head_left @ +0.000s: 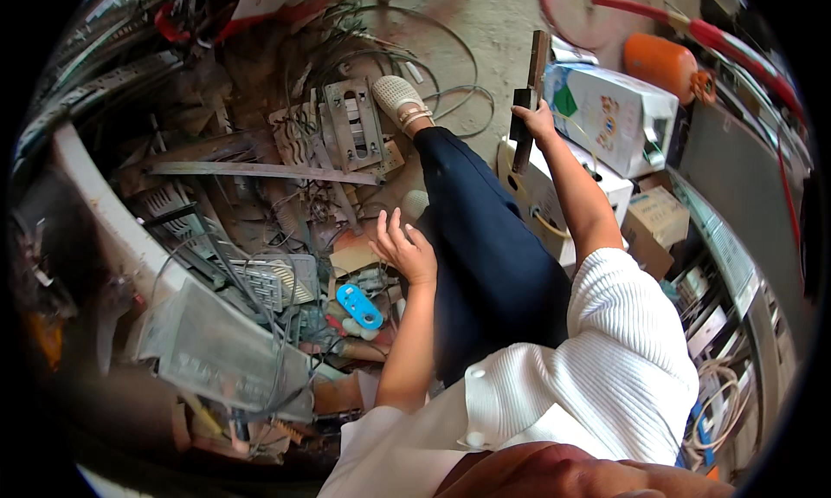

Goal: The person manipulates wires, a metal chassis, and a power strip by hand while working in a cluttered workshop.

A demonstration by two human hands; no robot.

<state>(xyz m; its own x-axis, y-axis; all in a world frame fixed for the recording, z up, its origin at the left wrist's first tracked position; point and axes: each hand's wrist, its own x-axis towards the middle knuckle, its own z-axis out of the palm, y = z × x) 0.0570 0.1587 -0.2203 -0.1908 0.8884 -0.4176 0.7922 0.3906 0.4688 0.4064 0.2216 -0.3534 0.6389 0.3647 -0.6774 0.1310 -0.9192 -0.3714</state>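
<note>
In my right hand (537, 124) is a long, dark brown metal bar (538, 61) with a flat black piece along its lower part. The fingers wrap around it, and it stands out roughly upright beside the white boxes. My left hand (407, 254) is empty, its fingers spread over the scrap heap by my leg. Below that hand lies a blue oval plastic piece (359, 306) among small parts. A metal plate frame with slots (353, 124) rests near my foot, and a long flat metal strip (264, 171) crosses the heap.
White cartons (610, 117) stand at the right, with an orange cylinder (660, 65) behind them and a small brown box (655, 221) nearer. Loose black cables (472, 61) coil on the concrete floor. A curved pale edge (112, 203) bounds the heap at the left.
</note>
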